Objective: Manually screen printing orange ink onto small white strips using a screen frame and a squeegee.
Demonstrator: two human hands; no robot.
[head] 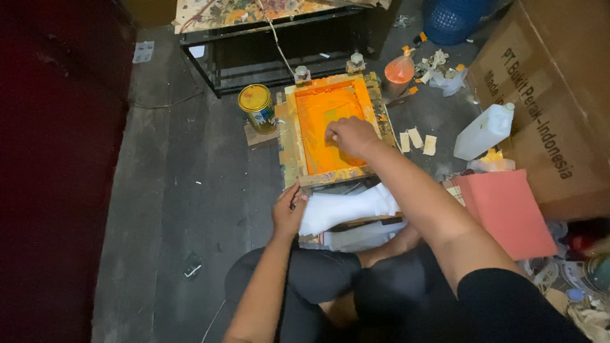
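Two bare hands work over a printing screen on a dark floor, seen from the person's own head. At nine o'clock from the frame stands a yellow-lidded paint tin on a scrap of board, near enough to reach yet off the work. The left hand, at seven o'clock from the frame, has its fingers curled at the near corner, seemingly steadying it; whether it pinches something small I cannot tell. The wooden screen frame, its mesh flooded with orange ink, lies flat over white fabric that spills out at six o'clock. The right hand rests on the mesh, fingers bunched and pressed together, bearing down. At three o'clock sit a white plastic jug, a pink card sheet and a cardboard box, well apart from the wet ink.
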